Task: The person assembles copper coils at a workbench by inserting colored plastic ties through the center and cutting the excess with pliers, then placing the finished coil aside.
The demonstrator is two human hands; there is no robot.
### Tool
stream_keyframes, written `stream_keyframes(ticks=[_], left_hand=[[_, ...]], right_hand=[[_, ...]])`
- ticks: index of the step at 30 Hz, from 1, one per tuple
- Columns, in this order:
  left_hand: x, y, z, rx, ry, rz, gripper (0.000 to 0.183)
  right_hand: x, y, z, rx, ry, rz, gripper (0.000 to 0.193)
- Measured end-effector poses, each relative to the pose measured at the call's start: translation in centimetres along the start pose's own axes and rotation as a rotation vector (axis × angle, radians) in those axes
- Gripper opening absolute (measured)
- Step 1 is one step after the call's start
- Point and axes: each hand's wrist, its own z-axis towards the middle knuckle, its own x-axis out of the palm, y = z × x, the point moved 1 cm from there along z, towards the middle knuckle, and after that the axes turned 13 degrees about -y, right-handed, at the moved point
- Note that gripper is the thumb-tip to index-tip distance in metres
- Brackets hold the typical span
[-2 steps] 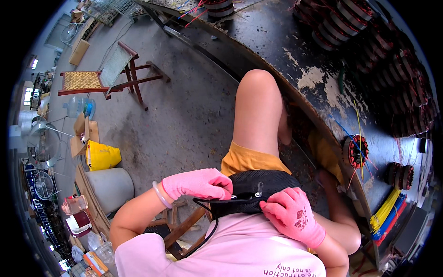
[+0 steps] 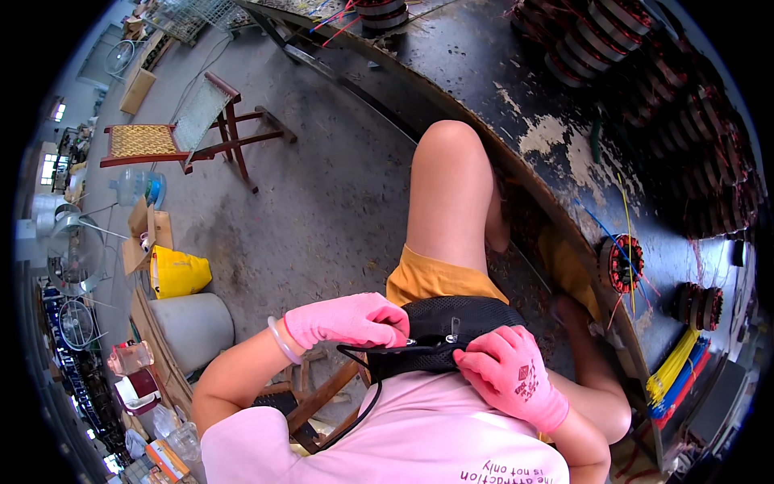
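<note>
A black mesh waist bag [image 2: 427, 321] with two metal zipper pulls lies across my lap. My left hand [image 2: 355, 321], in a pink glove, is closed at the bag's left end by one zipper pull; its fingertips hold the bag's edge. My right hand [image 2: 509, 371], gloved in pink too, has its fingers curled on the near right edge of the bag. The second zipper pull [image 2: 453, 332] stands up between the hands. From the bag's left side a black cord [image 2: 372, 397] loops down over my shirt. What the fingertips pinch is partly hidden.
A worn dark workbench [image 2: 484, 81] curves along the right, bearing stacked motor stators [image 2: 597, 40], a single stator with wires [image 2: 622, 264] and bundles of coloured tubing [image 2: 677, 375]. On the left stand a folding chair [image 2: 149, 141], a yellow bag [image 2: 179, 272] and a grey drum [image 2: 193, 327].
My left hand has shifted very slightly to the right along the bag's edge. The right hand and the bag stay nearly as they were.
</note>
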Motion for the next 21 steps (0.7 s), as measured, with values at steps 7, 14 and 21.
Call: stream_keyframes(ticks=[7,14,21], left_hand=[[-0.3,-0.8,0.8,0.134,-0.049,-0.008,0.030],[3.5,-1.6,-0.9,0.339,-0.399,0.692,0.086],[5.1,0.5,0.5,0.262,-0.488,0.566,0.085]], right_hand=[[0.5,-0.7,0.3,0.122,-0.017,0.052,0.018],[2.1,-1.3,1.2,0.081,-0.046,-0.067,0.015],[2.6,-2.0,0.1,0.049,-0.147,0.003,0.018]])
